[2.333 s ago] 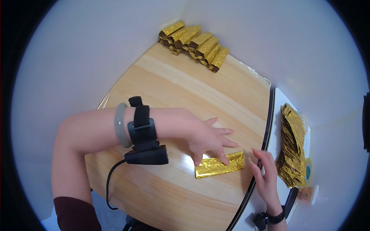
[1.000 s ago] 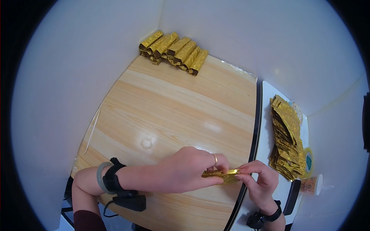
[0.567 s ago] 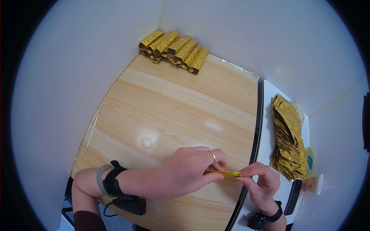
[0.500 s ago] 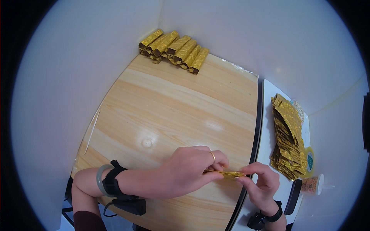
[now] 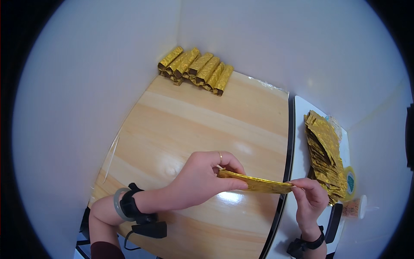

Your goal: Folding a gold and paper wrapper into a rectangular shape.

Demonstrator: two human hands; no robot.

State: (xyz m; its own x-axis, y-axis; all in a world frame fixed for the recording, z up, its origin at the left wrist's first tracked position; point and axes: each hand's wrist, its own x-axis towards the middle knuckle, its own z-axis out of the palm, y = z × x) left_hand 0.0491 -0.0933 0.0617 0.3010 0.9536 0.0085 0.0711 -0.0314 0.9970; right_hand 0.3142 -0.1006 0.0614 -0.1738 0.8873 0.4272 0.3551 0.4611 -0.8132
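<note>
Between my hands stretches a flattened gold patterned paper piece (image 5: 267,185), long and narrow, held above the front right of the wooden table. My left hand (image 5: 207,177) grips its left end, thumb in front and fingers behind. At its right end, my right hand (image 5: 308,196) pinches the tip between thumb and fingers. A thick stack of flat gold paper pieces (image 5: 325,151) lies to the right, beyond my right hand. Several gold box-shaped tubes (image 5: 207,71) with open ends are piled at the table's far left corner.
The stack rests on a white side surface (image 5: 299,129) beside the wooden table (image 5: 189,116). Along the right wall are a roll of tape (image 5: 350,181) and a clear cup (image 5: 354,208) with small orange bits. White walls (image 5: 241,34) enclose the table. A thin white strip (image 5: 111,157) lies at the left edge.
The gold piece has been raised and turned so more of its length and side show. My right hand has moved right, away from my left hand, which has shifted slightly up.
</note>
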